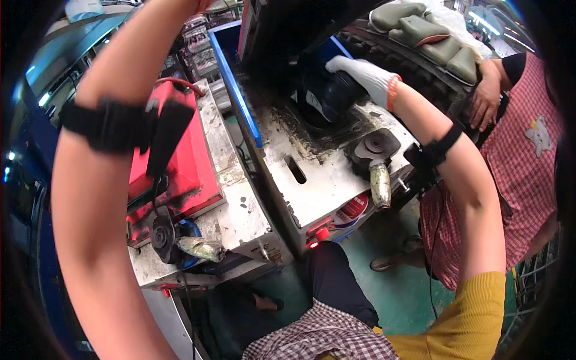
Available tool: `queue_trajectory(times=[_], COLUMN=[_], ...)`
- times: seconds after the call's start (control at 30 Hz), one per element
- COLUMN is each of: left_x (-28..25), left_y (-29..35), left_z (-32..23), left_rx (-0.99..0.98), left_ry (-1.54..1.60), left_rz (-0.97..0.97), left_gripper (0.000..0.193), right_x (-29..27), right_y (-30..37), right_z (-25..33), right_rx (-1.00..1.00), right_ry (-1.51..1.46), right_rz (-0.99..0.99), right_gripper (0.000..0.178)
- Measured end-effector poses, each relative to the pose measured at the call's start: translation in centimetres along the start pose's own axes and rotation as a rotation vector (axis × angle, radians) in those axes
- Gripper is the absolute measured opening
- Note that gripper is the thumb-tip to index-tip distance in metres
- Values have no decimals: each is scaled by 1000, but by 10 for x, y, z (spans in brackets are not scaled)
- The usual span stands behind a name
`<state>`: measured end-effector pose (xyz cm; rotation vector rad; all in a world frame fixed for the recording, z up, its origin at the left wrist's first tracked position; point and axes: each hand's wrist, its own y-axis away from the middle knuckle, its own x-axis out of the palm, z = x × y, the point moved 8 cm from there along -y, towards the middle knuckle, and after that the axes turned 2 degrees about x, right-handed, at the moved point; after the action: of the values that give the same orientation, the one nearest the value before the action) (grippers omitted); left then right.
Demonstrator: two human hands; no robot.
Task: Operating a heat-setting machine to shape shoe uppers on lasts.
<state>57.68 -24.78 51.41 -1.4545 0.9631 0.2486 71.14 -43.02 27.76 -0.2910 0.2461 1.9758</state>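
Observation:
My right hand [363, 77], in a white glove with an orange cuff, is closed over a dark, rounded shoe [339, 96]. A pale line runs along the shoe's lower edge. The shoe sits in the dark, worn opening of a white machine [312, 192], and its far part is lost in shadow. A large black machine part [288, 30] hangs just above and left of this hand. My left forearm [90, 204] runs up past a red machine housing [186, 162] and leaves at the top edge, so my left hand is out of sight.
Handles wrapped in shiny tape [380, 186] stick out from both machines. A blue panel [234, 84] stands between them. Green, shoe-shaped pieces [420, 30] lie on a dark ribbed conveyor at the back right. Close on the right stands a person in a red checked apron [522, 168].

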Motion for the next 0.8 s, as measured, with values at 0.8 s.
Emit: queue_trajectory(times=[0.8], left_x=[95], left_y=[12], left_z=[-25], left_rx=[139], left_ry=[30], left_rz=[-33], left_gripper=[46], right_x=[36], right_y=[76], right_z=[-22], right_rx=[-415], right_ry=[878], right_rz=[228], right_gripper=[65])
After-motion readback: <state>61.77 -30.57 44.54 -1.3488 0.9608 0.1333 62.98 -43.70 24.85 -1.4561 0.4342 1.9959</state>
